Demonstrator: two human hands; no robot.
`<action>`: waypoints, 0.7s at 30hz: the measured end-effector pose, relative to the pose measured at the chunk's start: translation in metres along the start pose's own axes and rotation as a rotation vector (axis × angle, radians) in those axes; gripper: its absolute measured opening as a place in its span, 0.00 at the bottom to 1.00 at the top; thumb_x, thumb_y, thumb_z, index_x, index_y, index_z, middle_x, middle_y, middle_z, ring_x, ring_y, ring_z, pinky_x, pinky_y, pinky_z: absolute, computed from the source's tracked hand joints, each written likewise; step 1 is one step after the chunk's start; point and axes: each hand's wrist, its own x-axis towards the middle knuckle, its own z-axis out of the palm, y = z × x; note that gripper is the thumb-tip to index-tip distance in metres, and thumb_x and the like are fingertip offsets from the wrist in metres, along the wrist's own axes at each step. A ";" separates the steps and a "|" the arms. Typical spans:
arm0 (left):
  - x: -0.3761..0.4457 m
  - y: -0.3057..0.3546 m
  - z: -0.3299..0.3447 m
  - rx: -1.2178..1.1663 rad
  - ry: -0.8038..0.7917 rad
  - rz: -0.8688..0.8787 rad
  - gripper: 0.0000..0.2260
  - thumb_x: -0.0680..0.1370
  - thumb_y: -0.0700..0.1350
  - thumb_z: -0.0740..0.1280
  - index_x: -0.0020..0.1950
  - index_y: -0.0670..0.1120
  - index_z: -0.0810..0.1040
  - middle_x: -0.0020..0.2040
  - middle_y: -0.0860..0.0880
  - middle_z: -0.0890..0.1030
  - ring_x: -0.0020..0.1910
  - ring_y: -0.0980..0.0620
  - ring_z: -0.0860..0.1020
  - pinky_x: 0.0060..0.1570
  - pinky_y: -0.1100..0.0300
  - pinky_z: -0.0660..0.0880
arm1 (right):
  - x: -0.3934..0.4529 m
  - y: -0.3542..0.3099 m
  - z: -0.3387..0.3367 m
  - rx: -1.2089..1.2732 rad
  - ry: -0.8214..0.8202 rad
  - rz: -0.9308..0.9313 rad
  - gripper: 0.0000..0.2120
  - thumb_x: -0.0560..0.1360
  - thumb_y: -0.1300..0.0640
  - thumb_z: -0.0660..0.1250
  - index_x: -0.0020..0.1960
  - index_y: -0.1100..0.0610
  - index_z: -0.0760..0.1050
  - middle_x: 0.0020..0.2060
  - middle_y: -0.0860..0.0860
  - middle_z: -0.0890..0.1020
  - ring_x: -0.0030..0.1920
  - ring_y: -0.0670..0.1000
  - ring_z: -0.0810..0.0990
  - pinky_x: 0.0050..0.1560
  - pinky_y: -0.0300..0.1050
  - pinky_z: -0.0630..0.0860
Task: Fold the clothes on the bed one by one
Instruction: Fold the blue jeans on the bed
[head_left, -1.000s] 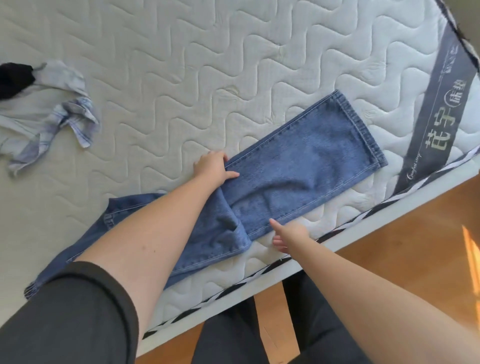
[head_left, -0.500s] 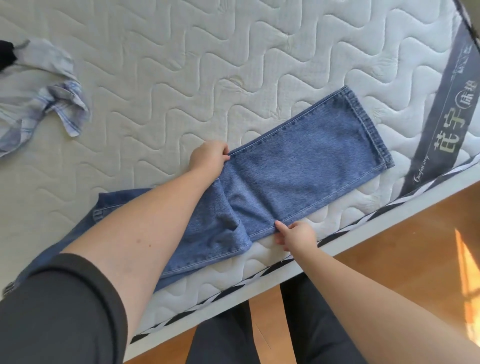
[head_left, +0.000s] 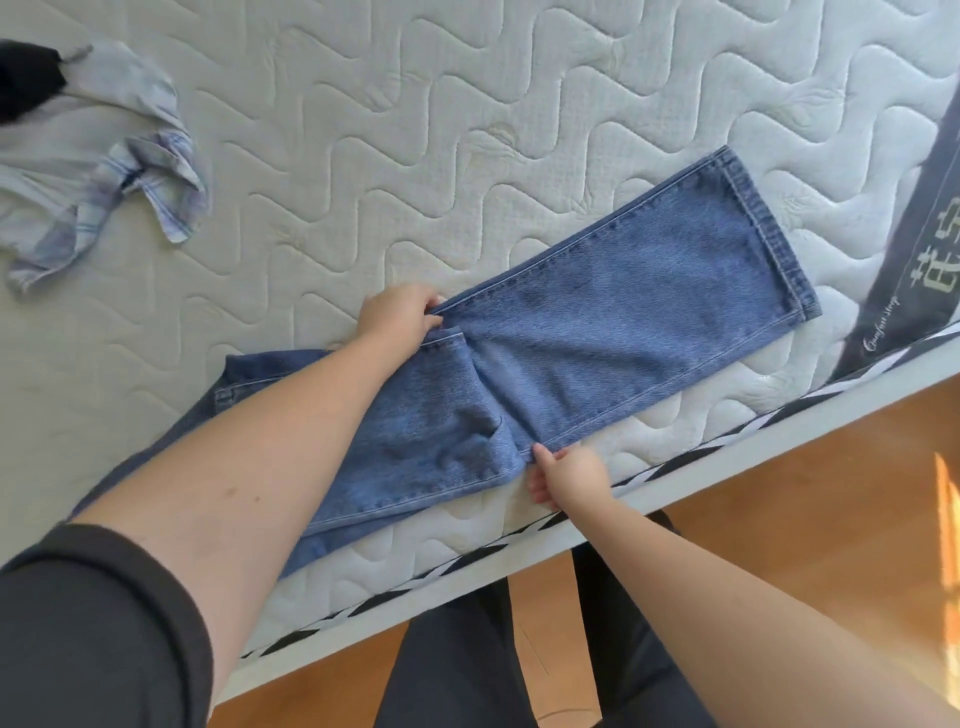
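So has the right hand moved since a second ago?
Yes. The right hand has closed in on the near edge of the blue denim jeans and now pinches it, beside the quilted white mattress's striped border.

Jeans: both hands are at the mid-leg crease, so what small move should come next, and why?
Probably lift the crease and carry it toward the hem, doubling the legs. The left hand pinches the far edge of the jeans and the right hand pinches the near edge at the same line, while the leg end lies flat on the mattress.
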 end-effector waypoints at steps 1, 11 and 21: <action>-0.007 -0.004 0.001 -0.080 0.065 0.024 0.10 0.80 0.48 0.66 0.59 0.49 0.80 0.55 0.47 0.82 0.54 0.44 0.78 0.52 0.54 0.73 | -0.003 -0.003 0.002 -0.028 -0.001 0.025 0.29 0.81 0.40 0.56 0.32 0.58 0.77 0.23 0.49 0.81 0.30 0.51 0.84 0.35 0.45 0.78; -0.084 -0.091 0.029 -0.003 0.095 0.054 0.18 0.79 0.57 0.66 0.62 0.45 0.76 0.59 0.46 0.79 0.59 0.43 0.76 0.57 0.49 0.69 | -0.052 -0.008 0.041 -0.134 0.210 -0.362 0.18 0.79 0.45 0.65 0.63 0.53 0.69 0.47 0.48 0.78 0.45 0.49 0.77 0.42 0.44 0.70; -0.199 -0.173 -0.001 -0.225 0.321 -0.095 0.11 0.82 0.56 0.59 0.48 0.50 0.70 0.37 0.45 0.76 0.43 0.39 0.75 0.39 0.49 0.70 | -0.138 -0.025 0.122 -0.012 0.021 -0.738 0.09 0.77 0.50 0.68 0.44 0.38 0.69 0.37 0.43 0.75 0.37 0.40 0.73 0.38 0.31 0.70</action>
